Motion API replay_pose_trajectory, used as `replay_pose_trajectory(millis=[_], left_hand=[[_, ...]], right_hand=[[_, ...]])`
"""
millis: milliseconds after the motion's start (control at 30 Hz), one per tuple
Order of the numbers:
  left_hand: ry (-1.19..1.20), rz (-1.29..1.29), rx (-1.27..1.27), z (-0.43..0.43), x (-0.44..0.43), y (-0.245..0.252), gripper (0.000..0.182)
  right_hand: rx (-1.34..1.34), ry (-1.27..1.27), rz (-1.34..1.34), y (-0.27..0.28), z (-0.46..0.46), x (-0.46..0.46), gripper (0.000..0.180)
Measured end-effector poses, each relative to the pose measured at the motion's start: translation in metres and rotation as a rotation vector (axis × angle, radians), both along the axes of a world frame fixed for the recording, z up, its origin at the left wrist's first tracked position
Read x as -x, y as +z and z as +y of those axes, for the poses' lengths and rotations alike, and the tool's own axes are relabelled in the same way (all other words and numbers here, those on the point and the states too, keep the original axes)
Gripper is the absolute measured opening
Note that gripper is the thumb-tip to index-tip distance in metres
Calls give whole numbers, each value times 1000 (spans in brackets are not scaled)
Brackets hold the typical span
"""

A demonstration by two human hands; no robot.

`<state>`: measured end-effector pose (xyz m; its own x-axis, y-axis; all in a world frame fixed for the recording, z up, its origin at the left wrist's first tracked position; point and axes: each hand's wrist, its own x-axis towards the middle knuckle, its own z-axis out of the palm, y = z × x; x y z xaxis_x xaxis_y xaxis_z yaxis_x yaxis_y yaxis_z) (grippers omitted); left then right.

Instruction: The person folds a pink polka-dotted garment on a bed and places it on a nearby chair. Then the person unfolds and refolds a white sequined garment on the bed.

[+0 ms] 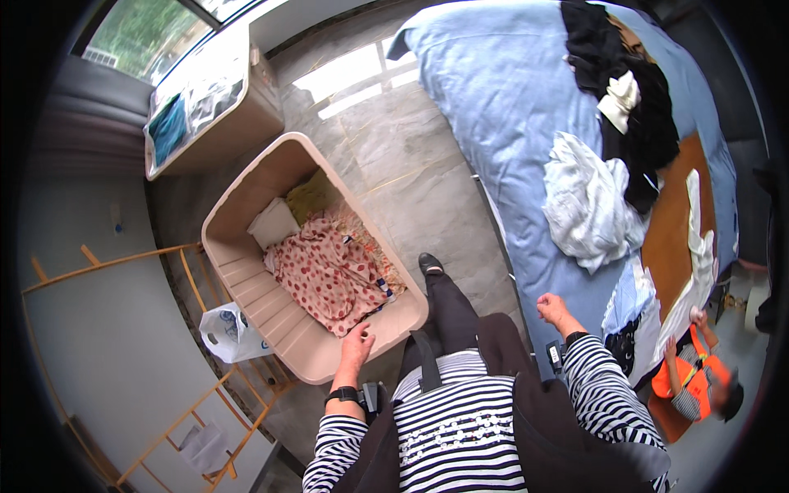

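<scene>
My left hand (356, 350) hangs over the near end of a large beige plastic bin (237, 280), its fingers a little apart and nothing in it. Inside the bin lies a crumpled cream cloth with red dots (327, 271). Beyond it are a white folded piece (274, 223) and a mustard-coloured cloth (309, 196). My right hand (555, 310), fingers curled with no thing seen in them, is above the near edge of a bed with a light blue cover (493, 154). A white and pale-blue heap of cloth (585, 203) lies on that bed, beyond my right hand.
Black clothes (641, 117) and a white cloth strip (696, 246) lie farther along the bed. A person in an orange vest (687, 382) is at its right. A second bin (216, 132) stands by the window. A wooden rack (191, 280) holds a white plastic bag (231, 333).
</scene>
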<state>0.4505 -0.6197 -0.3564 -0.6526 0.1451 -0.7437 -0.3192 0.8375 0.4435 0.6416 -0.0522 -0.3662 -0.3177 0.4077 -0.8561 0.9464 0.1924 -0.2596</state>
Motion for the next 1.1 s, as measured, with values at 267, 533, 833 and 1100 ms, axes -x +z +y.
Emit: replay_pose_trajectory(millis=[267,533,833,1100], left_hand=[[41,-44,109,-65,-55,-17,46],[66,-169,182,-58,-95,23,48],[-170,-72,165,115,-33,41,49],[141,-284,-358,314,88,62,49]], right_hand=[[53,-193,39,18,-21,-75,63],[108,-1062,406,12,94,-15,121],[212,-1600,763,-63,250,44,45],[697,-805,1146,125,236,190,61]])
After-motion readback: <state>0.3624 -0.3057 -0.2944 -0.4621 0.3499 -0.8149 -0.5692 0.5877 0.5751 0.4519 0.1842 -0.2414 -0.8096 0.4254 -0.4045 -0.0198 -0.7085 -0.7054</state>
